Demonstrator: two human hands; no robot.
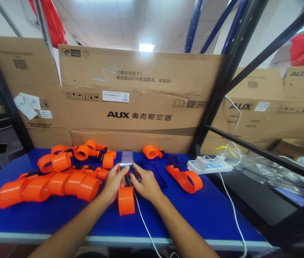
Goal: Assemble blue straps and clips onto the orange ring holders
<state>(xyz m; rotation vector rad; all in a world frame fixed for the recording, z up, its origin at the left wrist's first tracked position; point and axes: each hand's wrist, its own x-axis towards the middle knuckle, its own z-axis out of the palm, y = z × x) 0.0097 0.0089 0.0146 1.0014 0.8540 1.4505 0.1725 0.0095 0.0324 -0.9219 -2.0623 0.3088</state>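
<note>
My left hand [113, 182] and my right hand [145, 184] meet at the middle of a blue table [195, 211]. Both pinch the near end of a smartphone [127, 160] that lies flat with its screen lit. A white cable [143, 222] runs from under my hands toward the table's front edge. An orange looped strap [126, 200] lies between my wrists, right below the phone.
A heap of orange straps [57, 179] covers the left of the table; two more orange straps [185, 179] lie to the right. A white power strip [208, 165] with chargers sits at the right edge. Cardboard boxes [138, 104] wall off the back. Dark shelf posts [222, 82] stand at right.
</note>
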